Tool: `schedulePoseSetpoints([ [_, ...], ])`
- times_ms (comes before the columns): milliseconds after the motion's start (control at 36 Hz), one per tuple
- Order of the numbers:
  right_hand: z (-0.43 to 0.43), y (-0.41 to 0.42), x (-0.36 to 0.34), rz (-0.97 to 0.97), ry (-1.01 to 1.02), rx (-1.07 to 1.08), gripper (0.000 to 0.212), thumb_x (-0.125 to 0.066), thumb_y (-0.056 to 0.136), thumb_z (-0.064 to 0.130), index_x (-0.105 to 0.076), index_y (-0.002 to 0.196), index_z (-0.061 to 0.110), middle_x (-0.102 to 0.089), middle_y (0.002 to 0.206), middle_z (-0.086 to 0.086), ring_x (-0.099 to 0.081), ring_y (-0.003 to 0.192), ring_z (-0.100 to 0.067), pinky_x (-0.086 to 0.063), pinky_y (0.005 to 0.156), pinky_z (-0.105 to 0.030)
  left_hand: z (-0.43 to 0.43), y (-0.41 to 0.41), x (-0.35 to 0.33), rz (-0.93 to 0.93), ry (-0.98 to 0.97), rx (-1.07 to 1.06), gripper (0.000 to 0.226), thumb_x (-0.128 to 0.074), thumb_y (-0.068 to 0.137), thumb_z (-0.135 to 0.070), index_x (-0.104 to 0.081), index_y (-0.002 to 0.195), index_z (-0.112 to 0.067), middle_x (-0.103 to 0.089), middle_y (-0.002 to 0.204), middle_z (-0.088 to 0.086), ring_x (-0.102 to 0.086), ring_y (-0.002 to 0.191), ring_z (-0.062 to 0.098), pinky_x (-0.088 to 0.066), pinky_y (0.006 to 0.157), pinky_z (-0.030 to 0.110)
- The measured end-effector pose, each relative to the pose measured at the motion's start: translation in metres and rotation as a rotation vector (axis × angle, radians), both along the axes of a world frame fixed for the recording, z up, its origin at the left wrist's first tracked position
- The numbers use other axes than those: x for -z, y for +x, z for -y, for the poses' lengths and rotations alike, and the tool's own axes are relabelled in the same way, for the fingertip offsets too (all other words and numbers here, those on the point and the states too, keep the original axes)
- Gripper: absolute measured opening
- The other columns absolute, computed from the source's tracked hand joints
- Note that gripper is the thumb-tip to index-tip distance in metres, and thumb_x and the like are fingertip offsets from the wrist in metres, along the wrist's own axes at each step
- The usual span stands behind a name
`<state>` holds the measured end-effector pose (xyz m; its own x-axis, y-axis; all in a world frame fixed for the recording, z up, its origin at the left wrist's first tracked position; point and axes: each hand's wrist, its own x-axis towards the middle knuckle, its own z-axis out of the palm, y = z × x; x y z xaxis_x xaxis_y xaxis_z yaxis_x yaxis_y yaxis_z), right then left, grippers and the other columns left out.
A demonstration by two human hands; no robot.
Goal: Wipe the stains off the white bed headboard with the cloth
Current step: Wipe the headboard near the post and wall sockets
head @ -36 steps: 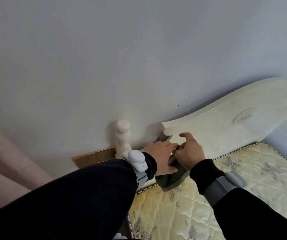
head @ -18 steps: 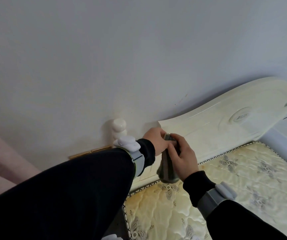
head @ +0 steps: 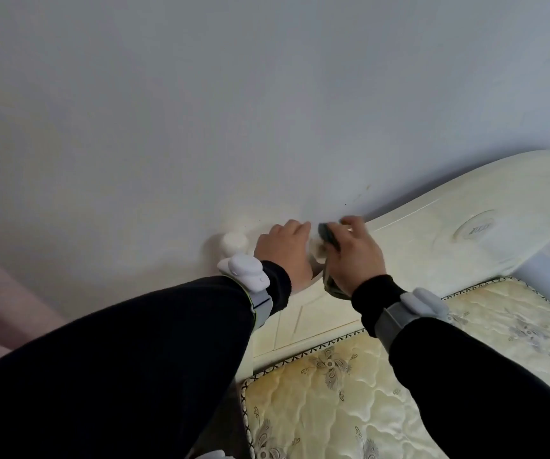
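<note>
Gripping one dark cloth (head: 328, 234) in the right hand (head: 355, 258), pressing it onto one white headboard (head: 432, 253); seemingly curling the left hand (head: 283, 250) over its top edge.

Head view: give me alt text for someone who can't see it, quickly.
The right hand grips a dark cloth against the top edge of the white headboard, with the left hand holding the headboard's end beside it. A yellowed quilted mattress lies below, a grey wall behind.

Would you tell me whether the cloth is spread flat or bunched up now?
Bunched up. The right hand grips the dark cloth as a wad on the headboard, one end hanging below the palm.
</note>
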<state>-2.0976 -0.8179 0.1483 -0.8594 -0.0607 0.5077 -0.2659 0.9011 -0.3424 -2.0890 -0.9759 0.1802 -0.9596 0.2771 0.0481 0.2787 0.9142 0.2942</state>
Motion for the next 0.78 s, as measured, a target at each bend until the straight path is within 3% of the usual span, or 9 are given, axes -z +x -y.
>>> schedulePoseSetpoints([
  [56, 0.003, -0.009, 0.008, 0.104, 0.204, -0.069, 0.037, -0.049, 0.088, 0.028, -0.064, 0.121, 0.017, -0.059, 0.118, -0.006, -0.059, 0.081, -0.037, -0.050, 0.072, -0.038, -0.001, 0.000, 0.008, 0.012, -0.102, 0.074, 0.078, -0.052, 0.091, -0.027, -0.014, 0.160, -0.020, -0.022, 0.164, -0.002, -0.024, 0.148, 0.026, -0.029, 0.117, 0.045],
  [167, -0.020, -0.013, 0.008, 0.276, 0.355, 0.081, 0.068, -0.066, 0.071, 0.024, -0.053, 0.138, 0.021, -0.056, 0.131, 0.001, -0.054, 0.093, -0.036, -0.049, 0.082, -0.039, 0.002, -0.003, 0.024, 0.118, -0.274, 0.175, 0.092, -0.052, 0.088, -0.013, 0.003, 0.161, -0.024, 0.006, 0.169, -0.009, -0.002, 0.156, 0.022, -0.017, 0.123, 0.045],
  [278, -0.037, -0.023, -0.011, 0.344, 0.335, 0.216, 0.054, -0.053, 0.076, 0.011, -0.056, 0.128, 0.024, -0.055, 0.130, 0.002, -0.050, 0.100, -0.034, -0.045, 0.085, -0.038, 0.007, -0.006, 0.024, 0.136, -0.307, 0.192, 0.095, -0.051, 0.088, -0.010, 0.009, 0.160, -0.026, 0.016, 0.167, -0.013, 0.003, 0.156, 0.020, -0.012, 0.124, 0.046],
  [389, -0.008, -0.019, -0.011, 0.336, 0.350, 0.108, 0.051, -0.052, 0.078, 0.016, -0.055, 0.128, 0.022, -0.056, 0.127, -0.002, -0.050, 0.101, -0.036, -0.047, 0.088, -0.040, 0.004, -0.009, 0.027, 0.086, -0.332, 0.198, 0.095, -0.051, 0.088, -0.012, 0.009, 0.160, -0.026, 0.016, 0.167, -0.013, 0.005, 0.156, 0.021, -0.011, 0.124, 0.045],
  [556, -0.009, -0.014, -0.001, 0.326, 0.471, 0.054, 0.076, -0.068, 0.067, 0.037, -0.048, 0.139, 0.021, -0.055, 0.131, 0.002, -0.051, 0.100, -0.034, -0.048, 0.086, -0.038, 0.005, -0.006, 0.030, 0.078, -0.346, 0.196, 0.094, -0.053, 0.090, -0.015, 0.010, 0.160, -0.025, 0.015, 0.167, -0.012, 0.003, 0.156, 0.020, -0.011, 0.124, 0.045],
  [667, -0.046, -0.024, -0.011, 0.341, 0.464, 0.221, 0.057, -0.056, 0.078, 0.013, -0.048, 0.134, 0.022, -0.052, 0.131, 0.001, -0.047, 0.103, -0.033, -0.044, 0.086, -0.038, 0.006, -0.006, 0.029, 0.080, -0.366, 0.194, 0.094, -0.051, 0.089, -0.013, 0.010, 0.160, -0.025, 0.018, 0.167, -0.012, 0.003, 0.156, 0.021, -0.011, 0.124, 0.046],
  [778, -0.022, -0.023, -0.012, 0.353, 0.426, 0.198, 0.052, -0.052, 0.080, 0.012, -0.050, 0.131, 0.019, -0.054, 0.127, -0.001, -0.047, 0.102, -0.034, -0.043, 0.084, -0.037, 0.004, -0.002, 0.028, 0.113, -0.362, 0.186, 0.096, -0.052, 0.089, -0.013, 0.013, 0.160, -0.024, 0.020, 0.167, -0.012, 0.005, 0.156, 0.022, -0.010, 0.124, 0.048],
])
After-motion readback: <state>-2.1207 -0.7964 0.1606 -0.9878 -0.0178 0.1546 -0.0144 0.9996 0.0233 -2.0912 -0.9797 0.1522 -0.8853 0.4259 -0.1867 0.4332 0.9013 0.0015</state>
